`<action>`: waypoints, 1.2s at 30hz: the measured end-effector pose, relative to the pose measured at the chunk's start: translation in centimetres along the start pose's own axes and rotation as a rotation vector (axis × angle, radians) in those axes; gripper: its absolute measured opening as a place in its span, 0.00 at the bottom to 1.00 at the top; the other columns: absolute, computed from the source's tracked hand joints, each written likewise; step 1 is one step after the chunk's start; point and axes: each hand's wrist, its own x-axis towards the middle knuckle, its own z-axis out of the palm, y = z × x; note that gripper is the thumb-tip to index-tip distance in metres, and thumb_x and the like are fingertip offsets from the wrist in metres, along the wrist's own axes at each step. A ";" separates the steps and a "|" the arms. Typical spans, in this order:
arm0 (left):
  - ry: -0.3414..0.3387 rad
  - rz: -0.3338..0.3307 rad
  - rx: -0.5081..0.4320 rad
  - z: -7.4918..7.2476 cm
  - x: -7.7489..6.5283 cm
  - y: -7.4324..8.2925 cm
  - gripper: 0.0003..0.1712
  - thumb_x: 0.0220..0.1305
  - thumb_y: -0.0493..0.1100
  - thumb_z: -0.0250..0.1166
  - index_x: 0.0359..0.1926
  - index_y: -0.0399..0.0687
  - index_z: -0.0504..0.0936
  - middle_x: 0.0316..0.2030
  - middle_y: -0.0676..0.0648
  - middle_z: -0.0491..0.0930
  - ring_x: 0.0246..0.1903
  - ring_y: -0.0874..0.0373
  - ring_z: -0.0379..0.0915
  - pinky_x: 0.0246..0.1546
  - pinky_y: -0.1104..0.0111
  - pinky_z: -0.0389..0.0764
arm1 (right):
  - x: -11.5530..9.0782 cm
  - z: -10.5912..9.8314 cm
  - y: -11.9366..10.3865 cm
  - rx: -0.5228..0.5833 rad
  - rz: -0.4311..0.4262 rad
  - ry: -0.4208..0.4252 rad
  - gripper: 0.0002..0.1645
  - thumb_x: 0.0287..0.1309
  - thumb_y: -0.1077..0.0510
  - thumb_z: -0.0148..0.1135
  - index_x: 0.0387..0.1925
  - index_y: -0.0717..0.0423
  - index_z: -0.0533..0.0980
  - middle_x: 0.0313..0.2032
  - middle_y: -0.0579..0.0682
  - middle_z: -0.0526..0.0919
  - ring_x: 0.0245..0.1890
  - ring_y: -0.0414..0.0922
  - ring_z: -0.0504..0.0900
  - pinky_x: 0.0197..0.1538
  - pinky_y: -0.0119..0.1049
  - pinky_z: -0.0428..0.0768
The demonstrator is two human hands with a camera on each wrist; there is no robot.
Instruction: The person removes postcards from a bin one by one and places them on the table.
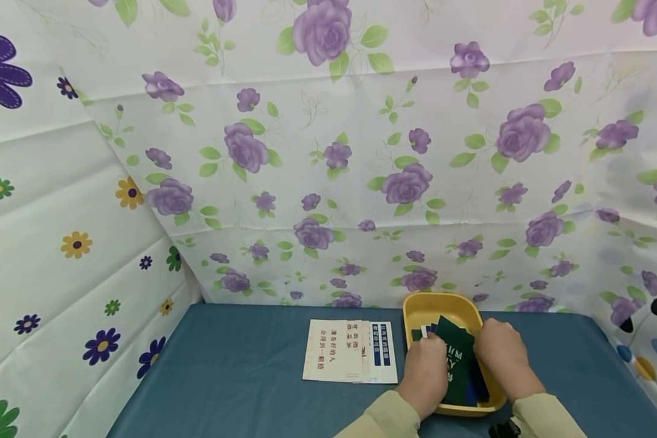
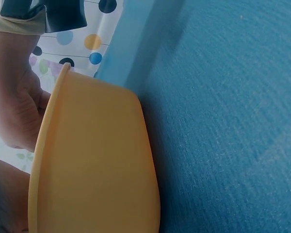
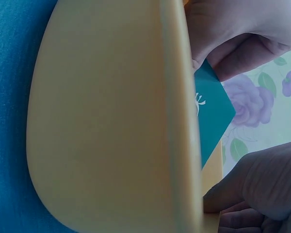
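Observation:
A yellow plastic basin (image 1: 443, 297) stands on the blue-green tablecloth, with several cards lying in it. On top is a dark green card (image 1: 458, 365) with white lettering, tilted among dark blue ones. My left hand (image 1: 426, 372) is over the basin's left side and pinches the green card near its upper left edge. The green card's corner (image 3: 220, 111) shows above the rim in the right wrist view, by the left fingers. At the basin's right rim, my right hand (image 1: 502, 353) grips the edge; its thumb (image 3: 225, 191) lies over the rim.
Left of the basin lie cream cards (image 1: 331, 353) with brown characters, overlapping a white card (image 1: 383, 368) with blue blocks. A purple-flowered curtain (image 1: 312, 182) rises behind the table, and further printed cloth (image 1: 82, 243) hangs at the left side.

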 end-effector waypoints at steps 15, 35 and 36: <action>0.043 0.035 -0.056 -0.4 -0.2 -0.3 0.04 0.59 0.44 0.64 0.36 0.54 0.79 0.26 0.57 0.77 0.23 0.69 0.72 0.21 0.76 0.73 | 0.2 -0.1 -0.2 -0.009 0.014 -0.007 0.09 0.52 0.63 0.57 0.28 0.69 0.71 0.18 0.54 0.72 0.16 0.47 0.73 0.20 0.41 0.75; 0.212 -0.061 -0.521 -4.7 -0.5 -2.2 0.09 0.59 0.42 0.65 0.41 0.52 0.80 0.31 0.57 0.79 0.30 0.71 0.72 0.27 0.76 0.73 | 0.1 0.1 0.0 0.011 0.015 0.005 0.08 0.57 0.65 0.51 0.28 0.69 0.72 0.18 0.54 0.72 0.16 0.46 0.73 0.19 0.41 0.74; 0.221 -0.074 -0.543 -5.0 -0.5 -2.5 0.08 0.59 0.42 0.64 0.41 0.52 0.80 0.31 0.57 0.79 0.30 0.71 0.72 0.27 0.76 0.73 | 0.1 0.2 0.0 0.008 0.016 0.006 0.08 0.57 0.66 0.51 0.29 0.70 0.72 0.18 0.54 0.72 0.16 0.46 0.73 0.19 0.41 0.74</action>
